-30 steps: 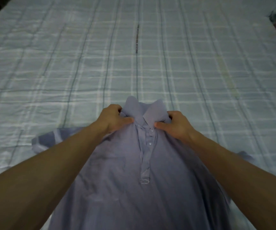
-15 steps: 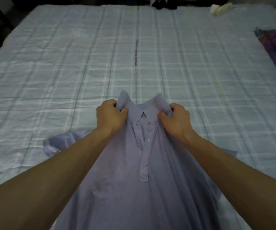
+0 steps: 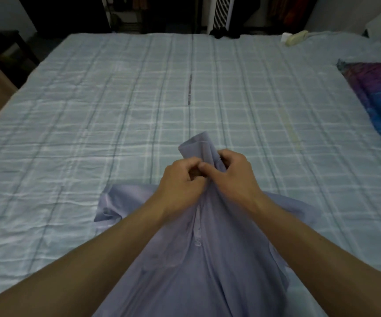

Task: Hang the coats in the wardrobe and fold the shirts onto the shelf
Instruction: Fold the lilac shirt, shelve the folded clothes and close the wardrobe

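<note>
Shirt [image 3: 185, 271]: spread front-up on bed [image 3: 116, 99], collar [image 3: 198, 145] end lifted | step: fold stage, early — collar halves pinched together at midline | L hand [image 3: 180, 181]: clamped on collar cloth, fingers curled | R hand [image 3: 237, 177]: same, touching L | next, prob.: needed sleeves laid in, lengthwise crease kept straight — both grips held till cloth settled.

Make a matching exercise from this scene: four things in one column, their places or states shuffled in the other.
1 shirt
2 left hand
3 patterned cloth
4 cream object

A far edge of the bed
B right edge, purple and blue
C gripping fabric near the collar
D lavender, short-sleeved

Pairs: 1-D, 2-C, 3-B, 4-A
</note>
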Motion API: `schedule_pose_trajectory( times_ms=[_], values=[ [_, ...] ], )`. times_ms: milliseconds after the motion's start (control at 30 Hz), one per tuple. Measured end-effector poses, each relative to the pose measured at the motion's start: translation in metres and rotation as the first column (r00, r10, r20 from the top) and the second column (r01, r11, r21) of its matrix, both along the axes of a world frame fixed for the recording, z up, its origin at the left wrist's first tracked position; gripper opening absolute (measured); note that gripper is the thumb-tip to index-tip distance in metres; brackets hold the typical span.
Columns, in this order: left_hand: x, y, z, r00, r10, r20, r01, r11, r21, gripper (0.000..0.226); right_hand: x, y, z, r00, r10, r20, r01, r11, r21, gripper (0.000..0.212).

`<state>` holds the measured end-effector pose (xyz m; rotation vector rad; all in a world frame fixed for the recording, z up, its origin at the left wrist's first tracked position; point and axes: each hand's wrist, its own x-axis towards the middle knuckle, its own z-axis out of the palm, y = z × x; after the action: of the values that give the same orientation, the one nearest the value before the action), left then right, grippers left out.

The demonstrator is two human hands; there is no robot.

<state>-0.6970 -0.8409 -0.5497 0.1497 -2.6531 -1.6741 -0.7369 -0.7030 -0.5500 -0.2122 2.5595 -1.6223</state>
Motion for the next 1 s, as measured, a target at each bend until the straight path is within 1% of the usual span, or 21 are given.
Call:
schedule_pose_trajectory(
  times_ms=[33,67,100,133,167,200,233,267,300,333,400,500,567,667,800,867,1000],
  values=[
    [0.003,-0.003,0.002,1.000,0.017,-0.004,-0.017,0.999,0.048,0.024,0.000,0.004,0.001,1.000,0.015,-0.006,-0.015,1.000,0.001,0.015],
    [0.003,-0.007,0.005,0.996,0.083,-0.018,-0.080,0.991,0.105,0.026,0.001,0.007,0.002,0.999,0.036,-0.016,-0.036,0.999,0.003,0.008],
    [0.001,-0.014,0.007,0.984,0.168,-0.054,-0.160,0.980,0.121,0.025,0.002,0.010,0.004,0.998,0.059,-0.030,-0.059,0.998,0.006,0.006],
    [-0.001,-0.022,0.010,0.968,0.225,-0.106,-0.218,0.973,0.075,0.026,0.003,0.011,0.005,0.996,0.078,-0.041,-0.078,0.997,-0.002,0.007],
    [-0.003,-0.030,0.016,0.963,0.234,-0.136,-0.238,0.971,-0.013,0.037,0.006,0.012,0.008,0.994,0.097,-0.045,-0.098,0.995,-0.034,0.009],
    [-0.005,-0.037,0.022,0.972,0.201,-0.122,-0.211,0.975,-0.073,0.057,0.009,0.013,0.013,0.992,0.118,-0.045,-0.122,0.989,-0.082,0.010],
    [-0.006,-0.041,0.030,0.988,0.144,-0.064,-0.149,0.986,-0.081,0.075,0.011,0.013,0.020,0.988,0.147,-0.044,-0.151,0.980,-0.126,0.012],
    [-0.007,-0.044,0.040,0.997,0.083,0.004,-0.083,0.996,-0.028,0.085,0.013,0.014,0.028,0.983,0.179,-0.043,-0.183,0.970,-0.162,0.014],
    [-0.006,-0.046,0.050,0.999,0.018,0.050,-0.021,0.998,0.061,0.085,0.015,0.015,0.037,0.976,0.212,-0.045,-0.217,0.957,-0.193,0.015],
    [-0.005,-0.047,0.062,0.997,-0.038,0.069,0.026,0.986,0.162,0.078,0.016,0.017,0.048,0.969,0.243,-0.051,-0.249,0.942,-0.224,0.015],
    [-0.003,-0.047,0.088,0.993,-0.101,0.065,0.076,0.950,0.303,0.066,0.019,0.020,0.073,0.956,0.284,-0.074,-0.293,0.912,-0.286,0.014],
    [0.001,-0.047,0.132,0.985,-0.162,0.064,0.117,0.888,0.445,0.062,0.022,0.024,0.117,0.947,0.294,-0.128,-0.320,0.883,-0.344,0.012],
    [0.004,-0.045,0.165,0.971,-0.226,0.073,0.160,0.850,0.502,0.061,0.023,0.027,0.151,0.945,0.284,-0.164,-0.326,0.871,-0.367,0.011],
    [0.012,-0.042,0.225,0.966,-0.258,0.027,0.217,0.860,0.462,0.055,0.029,0.031,0.208,0.944,0.262,-0.199,-0.322,0.857,-0.403,0.013],
    [0.025,-0.035,0.314,0.960,-0.250,-0.122,0.277,0.899,0.339,0.044,0.042,0.035,0.290,0.935,0.236,-0.266,-0.335,0.837,-0.432,0.018],
    [0.036,-0.029,0.357,0.954,-0.242,-0.179,0.286,0.916,0.282,0.040,0.049,0.037,0.333,0.927,0.212,-0.308,-0.339,0.826,-0.450,0.019],
    [0.059,-0.017,0.434,0.931,-0.214,-0.297,0.255,0.961,0.106,0.043,0.067,0.041,0.412,0.903,0.180,-0.390,-0.359,0.816,-0.454,0.022]
  ],
)
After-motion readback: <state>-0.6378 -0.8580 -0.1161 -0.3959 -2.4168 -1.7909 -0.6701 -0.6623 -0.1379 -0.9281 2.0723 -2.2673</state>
